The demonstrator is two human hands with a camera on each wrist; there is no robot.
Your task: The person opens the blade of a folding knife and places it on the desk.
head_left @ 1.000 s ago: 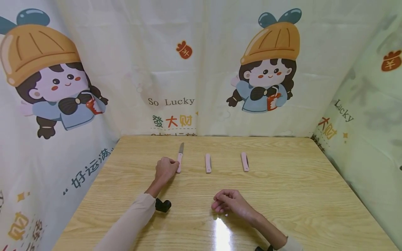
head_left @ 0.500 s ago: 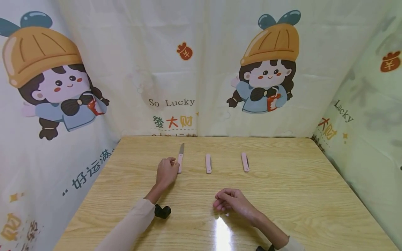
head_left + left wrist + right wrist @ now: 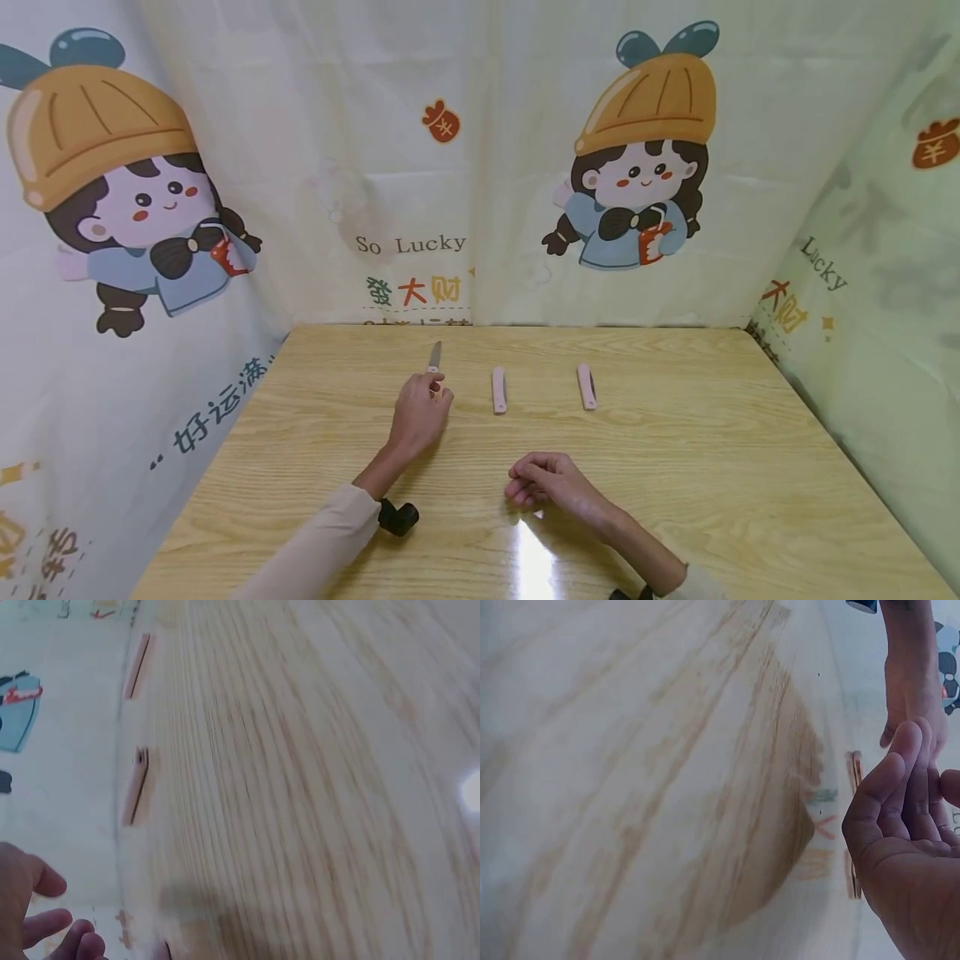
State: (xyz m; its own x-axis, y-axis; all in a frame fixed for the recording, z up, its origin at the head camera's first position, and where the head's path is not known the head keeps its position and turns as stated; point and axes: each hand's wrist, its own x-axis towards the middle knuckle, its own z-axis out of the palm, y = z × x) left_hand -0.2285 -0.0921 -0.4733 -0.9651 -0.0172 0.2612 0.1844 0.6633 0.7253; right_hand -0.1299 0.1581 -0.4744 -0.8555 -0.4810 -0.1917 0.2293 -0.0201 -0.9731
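An unfolded knife (image 3: pixel 435 357) lies on the table, its grey blade pointing to the far edge. My left hand (image 3: pixel 420 412) is over its pink handle and hides most of it in the head view. In the left wrist view, the thumb and fingers of my left hand (image 3: pixel 37 915) are apart with nothing between them. To the right lie a folded pink knife (image 3: pixel 498 390) and another folded pink knife (image 3: pixel 587 387). My right hand (image 3: pixel 555 483) hovers near the table's front with loosely bent fingers, holding nothing.
The wood-grain table (image 3: pixel 675 467) is walled at the back and sides by a printed curtain (image 3: pixel 510 167). A black wrist device (image 3: pixel 397 518) sits on my left wrist. Light glares off the table near its front.
My left hand has let go of the unfolded knife's handle and shifted right, over it. The knife has stayed in place. My right hand has hardly moved.
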